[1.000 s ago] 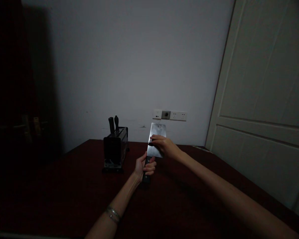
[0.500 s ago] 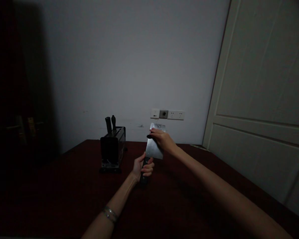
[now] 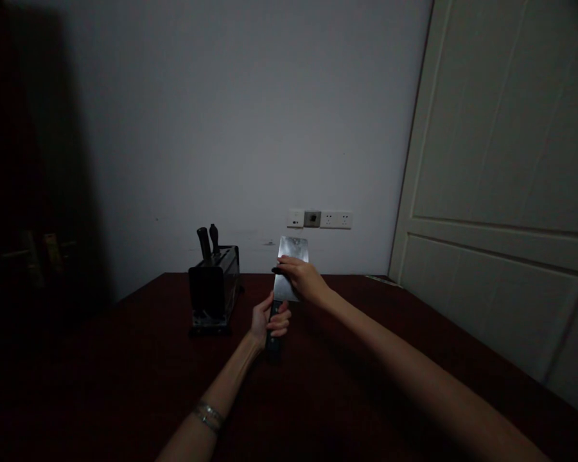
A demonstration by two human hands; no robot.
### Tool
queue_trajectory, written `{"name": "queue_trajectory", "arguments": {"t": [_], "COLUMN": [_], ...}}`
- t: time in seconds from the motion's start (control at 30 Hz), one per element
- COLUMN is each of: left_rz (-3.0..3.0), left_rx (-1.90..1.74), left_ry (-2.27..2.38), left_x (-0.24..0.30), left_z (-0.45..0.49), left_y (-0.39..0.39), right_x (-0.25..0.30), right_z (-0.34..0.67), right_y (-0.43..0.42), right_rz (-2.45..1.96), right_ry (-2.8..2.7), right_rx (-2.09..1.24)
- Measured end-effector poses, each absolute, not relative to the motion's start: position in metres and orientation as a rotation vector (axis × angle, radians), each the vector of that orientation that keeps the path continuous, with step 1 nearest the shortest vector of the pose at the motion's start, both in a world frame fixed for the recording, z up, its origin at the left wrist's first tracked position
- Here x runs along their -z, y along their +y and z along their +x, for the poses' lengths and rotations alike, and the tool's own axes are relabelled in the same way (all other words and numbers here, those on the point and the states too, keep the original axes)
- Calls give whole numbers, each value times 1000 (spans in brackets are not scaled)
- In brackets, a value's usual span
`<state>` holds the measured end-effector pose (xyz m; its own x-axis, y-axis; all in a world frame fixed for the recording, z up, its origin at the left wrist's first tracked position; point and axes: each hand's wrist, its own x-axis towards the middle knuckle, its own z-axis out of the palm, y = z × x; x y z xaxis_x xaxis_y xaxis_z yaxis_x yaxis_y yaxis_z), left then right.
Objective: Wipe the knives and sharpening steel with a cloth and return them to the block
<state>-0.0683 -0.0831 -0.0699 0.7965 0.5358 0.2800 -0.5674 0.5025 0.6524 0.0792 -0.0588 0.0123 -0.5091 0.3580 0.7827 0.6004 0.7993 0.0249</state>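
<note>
My left hand (image 3: 271, 319) is wrapped round the black handle of a cleaver (image 3: 293, 246), its broad metal blade pointing up and away above the table. My right hand (image 3: 302, 277) lies across the blade. Between its fingertips, at the blade's left edge, is a small black object (image 3: 276, 271); its kind is too dark and hidden to make out. Part of the blade's middle is covered by the right hand. Left of both hands stands a black and metal knife block (image 3: 207, 295) with two dark handles sticking up from its top.
The dark red table (image 3: 139, 372) reaches back to a pale wall. Sockets and switches (image 3: 320, 219) sit on the wall behind the cleaver. A white panelled door (image 3: 491, 282) flanks the table on the right. The left side is in deep shadow.
The cleaver has shifted a little left and stands slightly straighter. My right hand, with the small black object, has slid a short way down the blade toward the handle.
</note>
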Motion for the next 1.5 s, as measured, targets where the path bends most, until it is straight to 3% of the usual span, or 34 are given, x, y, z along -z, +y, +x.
{"name": "queue_trajectory", "arguments": {"t": [0.17,0.43,0.73,1.07,1.37,1.5], "left_rz": [822,825,840,834,858,859], "left_rx": [-647,-705,-618,-664,-607,-594], "left_ry": [-28,-29,-3,-30,-33,-30], "left_x": [71,73,73,74,73,73], "left_z": [-66,-66,-63,-64,-63,-63], "left_y": [-85,-82,-85,-84,-88,-88], "right_x": [-26,20,-31,23,-46,-43], "right_z": [80,73,85,74,86,80], "right_y": [-48,-83,-40,-86,-35,-32], "right_rz": [-792,-661,-808,-688,-814,-810], "right_ry": [-2026,-2187,-1972,-2141,-1939,-1888], "right_rx": [354,333,370,292,389,369]}}
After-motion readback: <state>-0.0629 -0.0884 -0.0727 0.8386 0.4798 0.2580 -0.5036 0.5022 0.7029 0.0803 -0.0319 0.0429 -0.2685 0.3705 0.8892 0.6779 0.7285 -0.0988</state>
